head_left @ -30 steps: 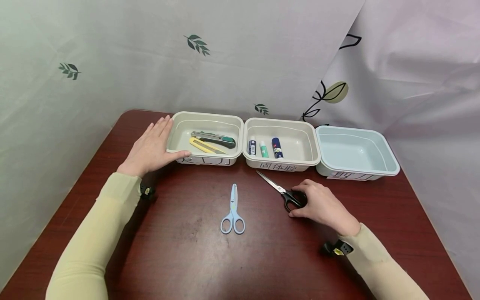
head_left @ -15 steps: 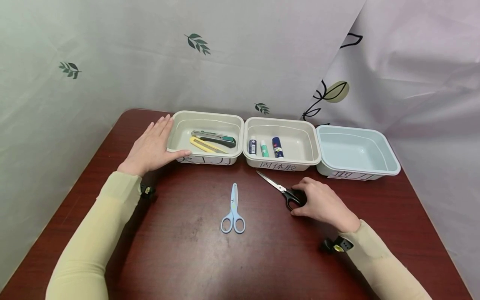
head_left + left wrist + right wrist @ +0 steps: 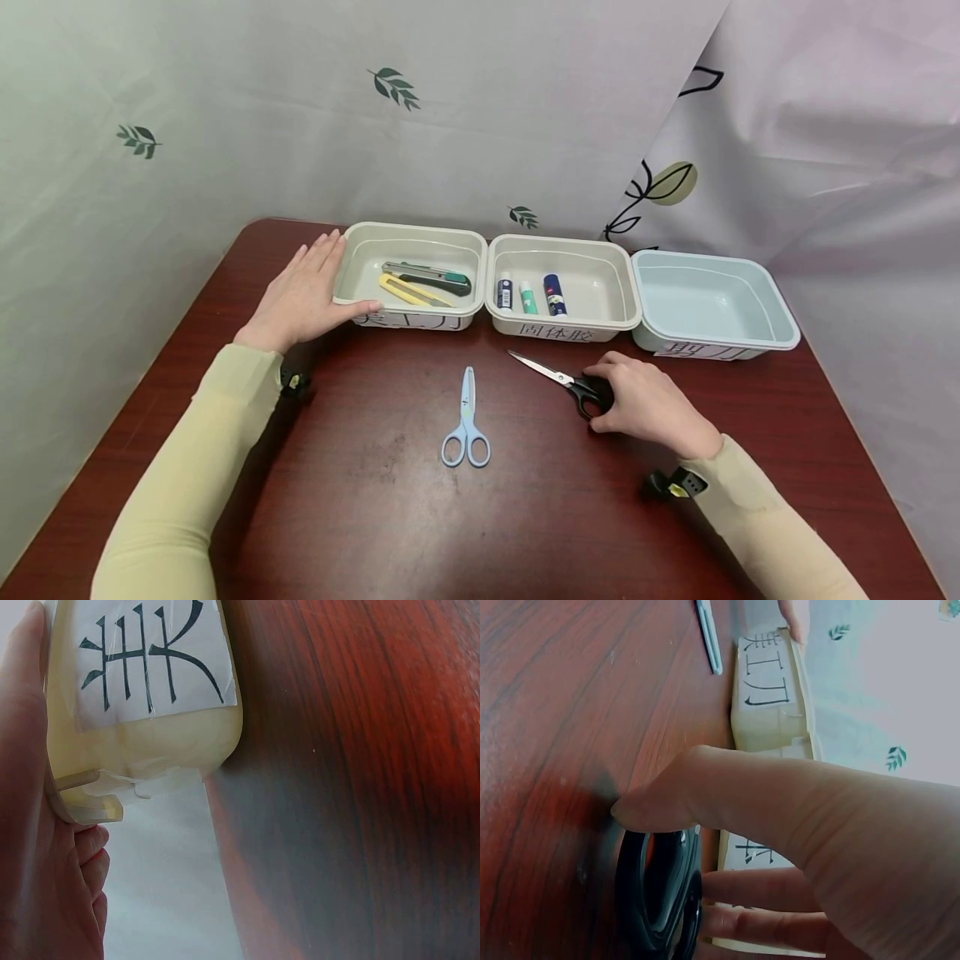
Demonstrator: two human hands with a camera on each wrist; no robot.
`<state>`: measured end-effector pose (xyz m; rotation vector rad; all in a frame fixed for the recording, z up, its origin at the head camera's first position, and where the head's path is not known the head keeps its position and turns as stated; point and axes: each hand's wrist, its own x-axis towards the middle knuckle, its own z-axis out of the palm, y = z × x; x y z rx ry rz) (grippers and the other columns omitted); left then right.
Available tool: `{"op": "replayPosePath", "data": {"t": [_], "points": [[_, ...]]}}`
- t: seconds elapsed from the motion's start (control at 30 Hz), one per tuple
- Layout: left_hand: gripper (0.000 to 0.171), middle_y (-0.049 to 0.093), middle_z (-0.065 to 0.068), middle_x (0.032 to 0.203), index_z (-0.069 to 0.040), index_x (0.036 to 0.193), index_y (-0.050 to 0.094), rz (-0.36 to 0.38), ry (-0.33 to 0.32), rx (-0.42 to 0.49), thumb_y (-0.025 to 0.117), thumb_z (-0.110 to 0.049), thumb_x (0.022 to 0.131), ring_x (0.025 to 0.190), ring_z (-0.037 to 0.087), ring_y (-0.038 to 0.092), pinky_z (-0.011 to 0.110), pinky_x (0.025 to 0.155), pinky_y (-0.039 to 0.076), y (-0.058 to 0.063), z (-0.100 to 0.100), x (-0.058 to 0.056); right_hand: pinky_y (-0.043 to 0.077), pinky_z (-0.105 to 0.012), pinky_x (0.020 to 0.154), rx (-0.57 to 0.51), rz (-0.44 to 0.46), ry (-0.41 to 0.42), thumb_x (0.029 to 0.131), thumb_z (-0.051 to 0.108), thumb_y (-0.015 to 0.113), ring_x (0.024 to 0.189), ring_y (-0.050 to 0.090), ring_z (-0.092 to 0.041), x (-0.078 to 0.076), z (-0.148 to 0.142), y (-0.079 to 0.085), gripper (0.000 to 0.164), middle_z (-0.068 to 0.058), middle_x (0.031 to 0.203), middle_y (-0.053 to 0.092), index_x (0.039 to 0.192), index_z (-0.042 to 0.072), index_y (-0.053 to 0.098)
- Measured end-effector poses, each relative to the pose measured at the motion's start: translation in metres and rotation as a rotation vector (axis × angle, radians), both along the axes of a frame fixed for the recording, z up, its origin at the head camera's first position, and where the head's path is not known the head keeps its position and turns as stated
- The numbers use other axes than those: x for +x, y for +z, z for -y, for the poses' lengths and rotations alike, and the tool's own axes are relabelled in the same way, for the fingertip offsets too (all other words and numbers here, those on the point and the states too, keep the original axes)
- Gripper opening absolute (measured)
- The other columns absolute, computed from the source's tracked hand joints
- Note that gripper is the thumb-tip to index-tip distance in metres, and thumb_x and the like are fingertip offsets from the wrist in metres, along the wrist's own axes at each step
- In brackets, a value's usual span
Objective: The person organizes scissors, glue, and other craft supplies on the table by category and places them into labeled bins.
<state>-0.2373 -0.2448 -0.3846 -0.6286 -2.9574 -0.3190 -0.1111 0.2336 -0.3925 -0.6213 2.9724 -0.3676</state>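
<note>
My right hand [image 3: 645,400] grips the black handles of a pair of scissors [image 3: 567,381], thumb on the near side and fingers on the far side. Their silver blades point back and left, toward the middle box. In the right wrist view the thumb presses on a black handle loop [image 3: 634,892]. My left hand [image 3: 300,298] rests on the left end of a cream box [image 3: 474,320], fingers straight along the rim and thumb over the front edge. A pair of light blue scissors [image 3: 468,412] lies on the table between my hands.
Inside the left box lie a yellow utility knife [image 3: 405,290] and dark ones [image 3: 442,283]. The middle cream box [image 3: 626,323] holds glue sticks [image 3: 554,296]. A light blue box [image 3: 720,304] stands at the right, on the dark red table [image 3: 375,517] before a patterned curtain.
The black-handled scissors have turned a little in my right hand, their tip shifting slightly left and nearer. My right thumb has moved slightly right. The left hand has stayed in place.
</note>
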Motion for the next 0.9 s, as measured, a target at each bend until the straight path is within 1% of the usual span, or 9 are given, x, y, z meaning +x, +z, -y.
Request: {"op": "replayPosePath", "data": {"t": [0.23,0.37,0.5,0.7,0.9], "points": [[0.116,0.013,0.023,0.166,0.004,0.161,0.013,0.006,0.001,0.005,0.058,-0.074,0.089,0.154,0.034,0.010,0.046,0.124,0.004,-0.0003,-0.0001,0.0001,0.053,-0.040,0.069,0.006,-0.020,0.055,0.058,0.027,0.087,0.084,0.061,-0.019,-0.0025,-0.0021,-0.0015,0.065,-0.002,0.110,0.063,0.119,0.007,0.075],[0.116,0.014,0.023,0.166,0.004,0.161,0.013,0.004,0.002,0.004,0.058,-0.074,0.088,0.154,0.034,0.011,0.046,0.124,0.004,-0.0005,0.0003,0.0001,0.054,-0.040,0.070,-0.011,-0.031,0.073,0.059,0.027,0.087,0.085,0.062,-0.019,-0.0030,-0.0039,-0.0030,0.064,-0.001,0.110,0.063,0.119,0.007,0.075],[0.116,0.013,0.023,0.166,0.004,0.161,0.012,0.008,0.001,0.004,0.058,-0.074,0.088,0.154,0.034,0.011,0.045,0.124,0.002,-0.0003,0.0001,0.0004,0.055,-0.040,0.074,-0.045,-0.046,0.081,0.060,0.025,0.087,0.089,0.063,-0.019,-0.0028,-0.0057,-0.0035,0.063,0.000,0.113,0.063,0.119,0.008,0.074],[0.116,0.013,0.024,0.166,0.005,0.161,0.013,0.011,0.003,0.002,0.058,-0.074,0.089,0.154,0.035,0.011,0.045,0.124,0.003,0.0000,-0.0002,0.0010,0.055,-0.041,0.082,-0.104,-0.081,0.099,0.061,0.024,0.088,0.097,0.063,-0.018,-0.0035,-0.0070,-0.0021,0.063,0.000,0.117,0.062,0.121,0.010,0.072],[0.116,0.013,0.024,0.166,0.004,0.161,0.012,0.014,0.005,0.002,0.058,-0.075,0.088,0.154,0.034,0.010,0.045,0.124,0.002,0.0003,-0.0008,0.0009,0.054,-0.040,0.083,-0.154,-0.123,0.106,0.061,0.025,0.088,0.098,0.061,-0.017,-0.0042,-0.0060,0.0014,0.065,0.003,0.118,0.061,0.123,0.012,0.070]]}}
